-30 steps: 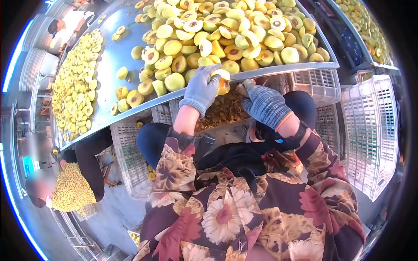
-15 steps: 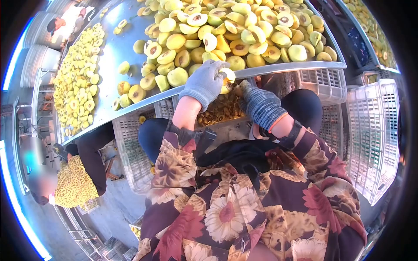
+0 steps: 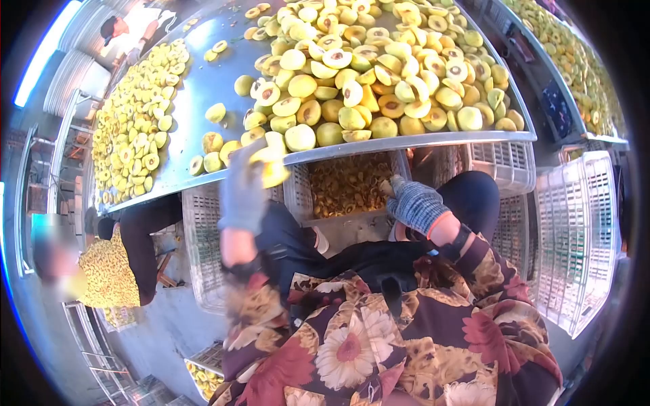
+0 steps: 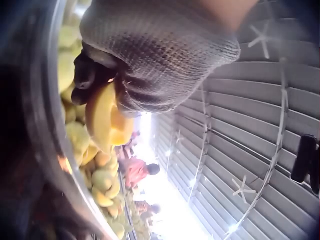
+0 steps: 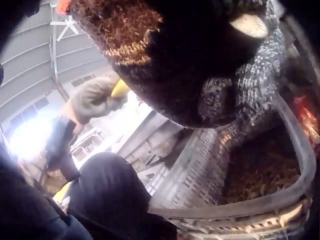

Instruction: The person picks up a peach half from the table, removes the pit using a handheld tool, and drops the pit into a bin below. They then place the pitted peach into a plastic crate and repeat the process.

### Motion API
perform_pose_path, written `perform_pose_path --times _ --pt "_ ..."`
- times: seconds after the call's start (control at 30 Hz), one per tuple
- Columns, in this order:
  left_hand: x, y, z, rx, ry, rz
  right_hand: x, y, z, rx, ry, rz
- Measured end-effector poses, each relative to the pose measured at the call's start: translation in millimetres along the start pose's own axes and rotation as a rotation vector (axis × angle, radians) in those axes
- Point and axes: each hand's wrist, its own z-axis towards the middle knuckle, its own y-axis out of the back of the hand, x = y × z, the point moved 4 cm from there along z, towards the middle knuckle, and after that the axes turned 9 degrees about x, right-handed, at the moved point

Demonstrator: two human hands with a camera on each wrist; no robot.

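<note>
My left hand (image 3: 245,193), in a grey glove and blurred, holds a yellow peach half (image 3: 272,168) at the near edge of the metal table (image 3: 203,84). In the left wrist view, the gloved fingers pinch that peach half (image 4: 102,120), and its hollow cut side shows. My right hand (image 3: 418,205), in a speckled knit glove, is curled over the right side of a crate below the table. A pale wooden end (image 5: 250,26) of a small tool pokes from its grip in the right wrist view; the rest is hidden by the glove.
Many peach halves (image 3: 301,86) are heaped on the table, with another pile (image 3: 135,128) to the left. Under the edge, a crate (image 3: 298,196) contains brown scraps. White crates (image 3: 575,237) stand to the right. A person (image 3: 101,271) sits at the left.
My left hand has moved left along the table edge with the peach half, away from the right hand. My right hand has stayed over the scrap crate, still gripping the small tool.
</note>
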Motion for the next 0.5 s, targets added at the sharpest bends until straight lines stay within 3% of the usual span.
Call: perform_pose_path --times 0.03,0.1,0.13,0.17,0.2,0.27,0.37,0.5 --pt "15 28 -15 -0.067 0.091 0.110 8 10 -2 -0.054 0.068 -0.008" --pt "47 69 -43 -0.005 0.160 0.662 19 31 0 -0.265 0.196 0.029" --pt "53 78 -55 0.001 0.232 0.694 21 48 8 -0.422 0.258 0.073" --pt "56 85 -64 0.006 0.305 0.725 23 63 22 -0.415 0.191 0.086" --pt "57 84 -68 -0.097 0.256 0.728 24 82 42 -0.411 0.125 0.098" --pt "44 70 -62 -0.113 0.190 0.371 20 103 89 -0.329 0.112 -0.080" --pt "46 30 -44 -0.094 0.068 -0.195 27 124 127 -0.283 -0.107 0.114" --pt "6 -6 -19 0.038 0.072 -0.515 46 131 140 -0.170 -0.036 -0.038"
